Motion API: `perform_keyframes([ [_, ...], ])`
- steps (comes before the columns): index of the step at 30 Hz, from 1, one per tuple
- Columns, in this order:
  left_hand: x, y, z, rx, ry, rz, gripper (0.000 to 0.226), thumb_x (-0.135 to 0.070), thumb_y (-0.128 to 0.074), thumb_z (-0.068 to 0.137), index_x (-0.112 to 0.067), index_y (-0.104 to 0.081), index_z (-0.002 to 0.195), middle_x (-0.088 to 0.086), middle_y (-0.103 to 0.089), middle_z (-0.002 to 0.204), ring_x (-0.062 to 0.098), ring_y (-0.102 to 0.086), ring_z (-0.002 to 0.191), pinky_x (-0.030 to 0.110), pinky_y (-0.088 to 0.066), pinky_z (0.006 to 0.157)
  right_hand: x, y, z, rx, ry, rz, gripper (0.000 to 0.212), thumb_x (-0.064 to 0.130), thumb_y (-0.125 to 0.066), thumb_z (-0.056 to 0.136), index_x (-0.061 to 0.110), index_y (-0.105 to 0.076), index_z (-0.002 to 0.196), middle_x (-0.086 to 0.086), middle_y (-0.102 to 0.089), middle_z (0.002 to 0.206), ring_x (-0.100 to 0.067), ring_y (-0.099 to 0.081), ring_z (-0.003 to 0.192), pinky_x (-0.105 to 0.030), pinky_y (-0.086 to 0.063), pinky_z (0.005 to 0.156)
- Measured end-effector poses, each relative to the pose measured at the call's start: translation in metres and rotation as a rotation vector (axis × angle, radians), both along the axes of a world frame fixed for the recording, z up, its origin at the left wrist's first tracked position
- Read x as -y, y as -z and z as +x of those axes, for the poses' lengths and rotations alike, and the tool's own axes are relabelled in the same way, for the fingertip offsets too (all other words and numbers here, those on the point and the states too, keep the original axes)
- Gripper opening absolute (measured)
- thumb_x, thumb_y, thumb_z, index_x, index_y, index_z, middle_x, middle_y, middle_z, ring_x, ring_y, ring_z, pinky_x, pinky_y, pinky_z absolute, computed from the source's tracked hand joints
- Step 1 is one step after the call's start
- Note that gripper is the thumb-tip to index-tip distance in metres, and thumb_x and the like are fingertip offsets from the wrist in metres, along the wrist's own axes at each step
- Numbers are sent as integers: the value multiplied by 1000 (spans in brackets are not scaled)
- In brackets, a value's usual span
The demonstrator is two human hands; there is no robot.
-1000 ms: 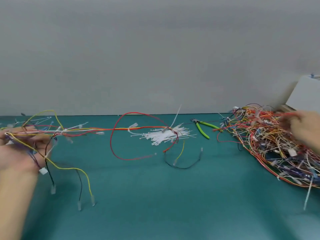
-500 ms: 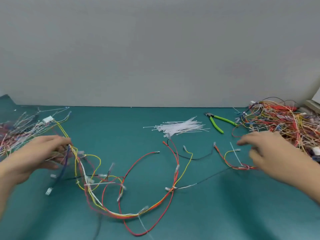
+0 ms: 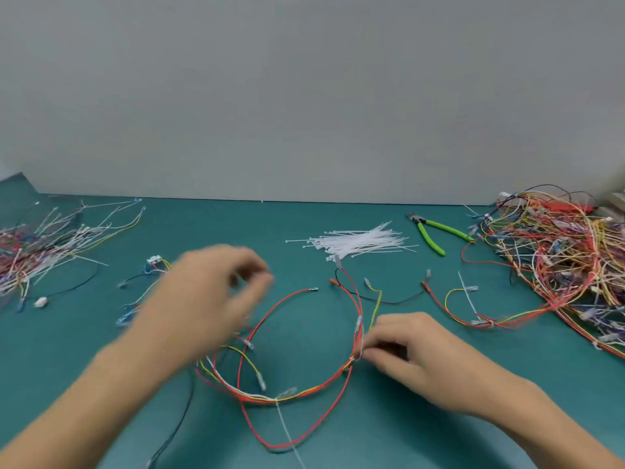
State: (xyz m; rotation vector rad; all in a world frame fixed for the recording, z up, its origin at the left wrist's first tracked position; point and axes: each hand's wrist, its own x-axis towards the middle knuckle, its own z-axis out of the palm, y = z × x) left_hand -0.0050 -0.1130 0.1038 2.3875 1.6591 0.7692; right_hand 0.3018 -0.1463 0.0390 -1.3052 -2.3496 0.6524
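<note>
1. Where the right hand [image 3: 416, 360] meets the wire harness [image 3: 297, 396], we record its fingers [image 3: 372, 354] pressed together and pinching the red and yellow strands on the right side of the loop.
2. We find the harness lying on the teal counter [image 3: 372, 441] in a rough ring, front centre, between the two hands. A white tie tail runs from its lowest point toward the near edge.
3. We note the left hand [image 3: 209, 299] motion-blurred over the left side of the ring. Its fingers look curled, thumb close to forefinger, but we cannot tell whether they pinch anything.
4. Behind the ring, toward the wall, we log a pile of white cable ties [image 3: 358, 242]. Green-handled cutters [image 3: 431, 233] lie just to its right, not touching it.
5. We see a large wire tangle [image 3: 558, 262] covering the right end of the counter and a second wire heap [image 3: 40, 255] at the far left.
6. We mark a small white connector [image 3: 154, 260] with short leads, left of the left hand.
</note>
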Motion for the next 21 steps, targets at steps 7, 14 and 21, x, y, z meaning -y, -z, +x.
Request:
perform_keyframes([
  [7,12,68,83,86,212,-276,32,-61,-68,84,-31,-67,96,-12,-62,67,7,-57,65,35,-52,70,-33,-20,-14,-462,140,-303,14,12,-67,99,18,-78,91,-2,-77,87,-14,-72,84,-30,-60,72],
  [14,-5,89,75,802,155,-547,14,-33,-78,82,-36,-73,95,8,-77,75,27,-75,62,31,-55,52,-29,15,-34,-827,388,-330,15,9,-69,97,14,-80,88,-9,-79,83,-21,-76,75,-34,-63,67],
  [21,-14,91,70,981,229,-696,22,-35,-79,83,-15,-79,92,7,-70,71,16,-52,44,21,-38,40,-28,28,-39,-767,399,-68,13,16,-73,95,25,-79,89,3,-54,64,-7,-44,60,-17,-37,57],
])
